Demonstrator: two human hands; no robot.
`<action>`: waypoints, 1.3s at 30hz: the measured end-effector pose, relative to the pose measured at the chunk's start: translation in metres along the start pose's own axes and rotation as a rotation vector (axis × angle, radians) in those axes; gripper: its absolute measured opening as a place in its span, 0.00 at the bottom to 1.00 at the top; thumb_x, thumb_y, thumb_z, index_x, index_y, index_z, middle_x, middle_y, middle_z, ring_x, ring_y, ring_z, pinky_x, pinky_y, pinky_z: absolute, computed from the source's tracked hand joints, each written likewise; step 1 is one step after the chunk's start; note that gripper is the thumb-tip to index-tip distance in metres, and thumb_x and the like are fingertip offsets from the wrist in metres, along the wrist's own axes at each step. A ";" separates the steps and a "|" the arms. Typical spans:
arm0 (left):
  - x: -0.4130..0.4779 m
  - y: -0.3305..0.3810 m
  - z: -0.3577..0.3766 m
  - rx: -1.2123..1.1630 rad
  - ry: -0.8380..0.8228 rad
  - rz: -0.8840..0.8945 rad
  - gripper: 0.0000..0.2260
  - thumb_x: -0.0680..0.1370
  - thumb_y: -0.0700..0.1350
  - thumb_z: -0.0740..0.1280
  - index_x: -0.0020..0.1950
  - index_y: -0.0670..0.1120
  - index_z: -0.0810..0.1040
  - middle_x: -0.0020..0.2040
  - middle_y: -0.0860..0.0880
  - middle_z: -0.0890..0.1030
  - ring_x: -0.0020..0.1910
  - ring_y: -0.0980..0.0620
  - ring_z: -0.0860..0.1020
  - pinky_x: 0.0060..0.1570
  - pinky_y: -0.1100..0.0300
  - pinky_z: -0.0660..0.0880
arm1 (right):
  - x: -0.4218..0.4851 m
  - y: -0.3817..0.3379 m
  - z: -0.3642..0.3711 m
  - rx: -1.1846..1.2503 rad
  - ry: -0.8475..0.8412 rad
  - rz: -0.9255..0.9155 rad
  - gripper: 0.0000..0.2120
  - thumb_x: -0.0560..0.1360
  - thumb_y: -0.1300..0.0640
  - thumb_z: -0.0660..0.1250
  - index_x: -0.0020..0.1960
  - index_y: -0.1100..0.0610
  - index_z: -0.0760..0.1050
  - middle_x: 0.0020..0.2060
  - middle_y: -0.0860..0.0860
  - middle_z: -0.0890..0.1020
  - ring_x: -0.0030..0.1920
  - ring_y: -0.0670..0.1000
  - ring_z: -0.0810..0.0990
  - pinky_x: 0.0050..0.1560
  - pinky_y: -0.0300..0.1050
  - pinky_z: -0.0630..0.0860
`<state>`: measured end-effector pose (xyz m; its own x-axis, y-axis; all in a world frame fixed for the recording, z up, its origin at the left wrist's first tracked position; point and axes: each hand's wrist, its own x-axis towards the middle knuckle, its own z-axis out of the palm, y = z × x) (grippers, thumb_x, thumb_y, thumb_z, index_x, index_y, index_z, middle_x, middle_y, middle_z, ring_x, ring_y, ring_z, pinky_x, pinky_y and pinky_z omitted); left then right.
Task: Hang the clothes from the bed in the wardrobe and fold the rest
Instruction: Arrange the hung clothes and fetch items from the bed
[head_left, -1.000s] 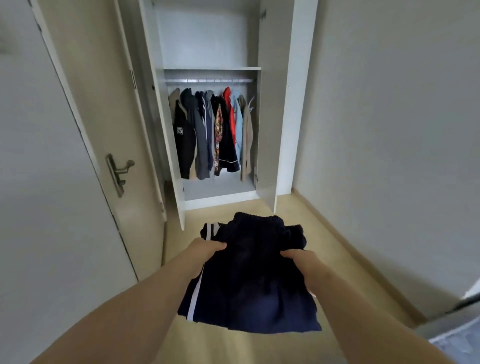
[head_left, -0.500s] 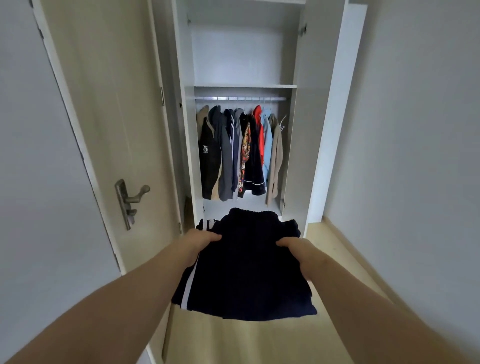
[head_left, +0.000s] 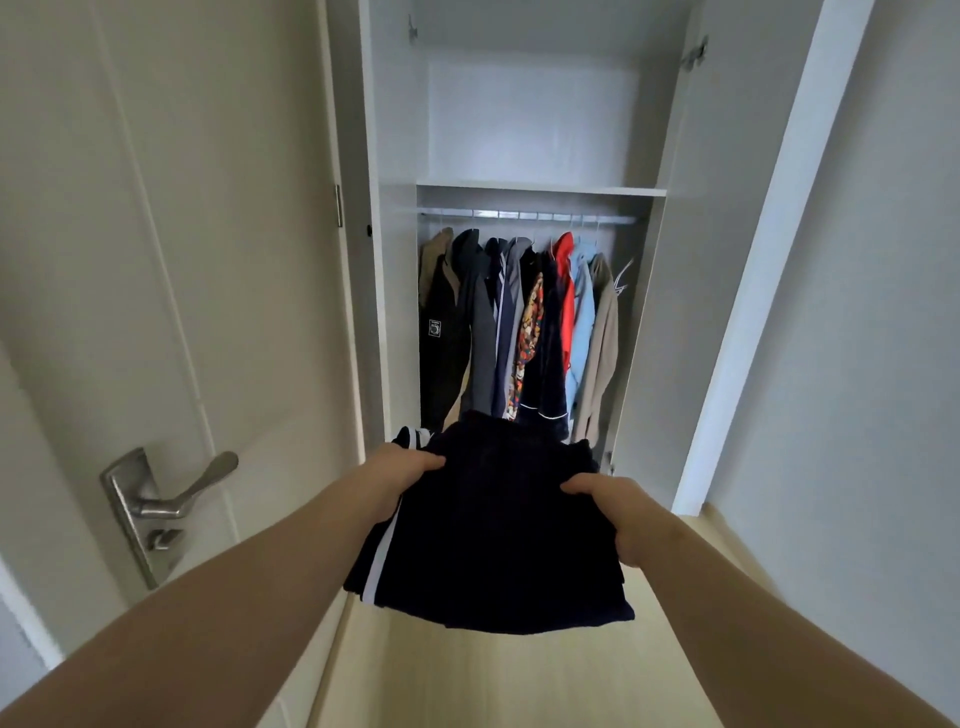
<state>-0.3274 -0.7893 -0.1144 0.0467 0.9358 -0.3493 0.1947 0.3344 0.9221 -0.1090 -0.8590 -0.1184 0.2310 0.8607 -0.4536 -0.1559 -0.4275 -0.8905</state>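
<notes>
A folded stack of dark navy clothes (head_left: 493, 535) with a white stripe on its left side is carried in front of me. My left hand (head_left: 400, 475) grips its left edge, thumb on top. My right hand (head_left: 618, 512) grips the right edge the same way. Straight ahead stands the open white wardrobe (head_left: 535, 187), its shelf above a metal rail (head_left: 524, 215). Several hanging garments (head_left: 519, 332) fill the rail: dark jackets, a patterned piece, a red one, a light blue one and a beige one.
A pale room door with a metal lever handle (head_left: 171, 493) stands close on my left. The wardrobe's right door (head_left: 727, 260) is swung open beside a grey wall (head_left: 857, 338). Light wooden floor (head_left: 493, 680) lies below the stack.
I have come nearer to the wardrobe, which now looms larger and higher in view. Both hands keep the same hold on the folded stack.
</notes>
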 end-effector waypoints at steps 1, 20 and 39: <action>0.015 0.007 0.002 -0.003 -0.001 0.004 0.22 0.74 0.41 0.70 0.64 0.35 0.71 0.56 0.36 0.78 0.54 0.39 0.78 0.59 0.48 0.74 | 0.015 -0.008 0.002 -0.004 -0.001 -0.011 0.06 0.73 0.63 0.67 0.48 0.64 0.75 0.41 0.61 0.81 0.40 0.59 0.81 0.34 0.48 0.78; 0.363 0.257 0.013 0.076 -0.015 0.261 0.17 0.75 0.40 0.69 0.61 0.36 0.74 0.56 0.37 0.78 0.52 0.41 0.77 0.53 0.51 0.74 | 0.330 -0.270 0.049 -0.046 0.008 -0.412 0.19 0.73 0.72 0.61 0.56 0.52 0.73 0.44 0.54 0.80 0.43 0.56 0.79 0.37 0.45 0.75; 0.579 0.502 0.055 -0.198 0.147 0.501 0.34 0.74 0.39 0.69 0.75 0.50 0.55 0.52 0.48 0.72 0.40 0.49 0.76 0.31 0.56 0.74 | 0.578 -0.558 0.013 -0.038 -0.089 -0.686 0.33 0.74 0.66 0.65 0.72 0.45 0.58 0.43 0.50 0.74 0.37 0.50 0.77 0.23 0.37 0.73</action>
<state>-0.1490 -0.0857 0.1375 -0.0536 0.9866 0.1538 -0.0043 -0.1542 0.9880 0.0986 -0.1192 0.1168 0.1853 0.9587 0.2159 0.0315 0.2138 -0.9764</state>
